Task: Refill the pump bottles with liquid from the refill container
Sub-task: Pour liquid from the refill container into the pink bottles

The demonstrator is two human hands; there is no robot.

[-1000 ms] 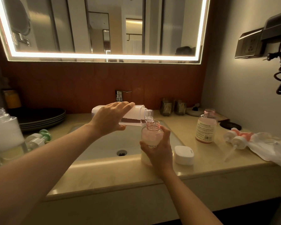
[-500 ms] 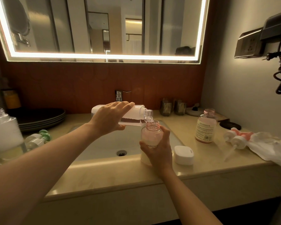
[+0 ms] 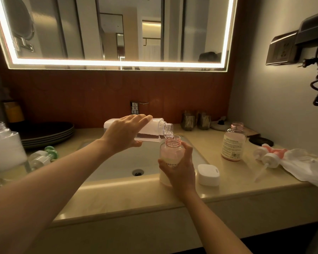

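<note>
Beige countertop (image 3: 117, 204) runs along the front, and at the right rim of the sink (image 3: 108, 167) the right hand (image 3: 181, 173) curls fingers and thumb round the open pump bottle (image 3: 170, 154) (its neck stands clear above the fingertips). Just behind and above, the left hand (image 3: 123, 133) grips the refill container (image 3: 155, 129) from over the top, fingers pressed together along its side, its mouth tipped into the bottle's neck. Farther right, a second uncapped bottle (image 3: 232, 143) stands alone.
</note>
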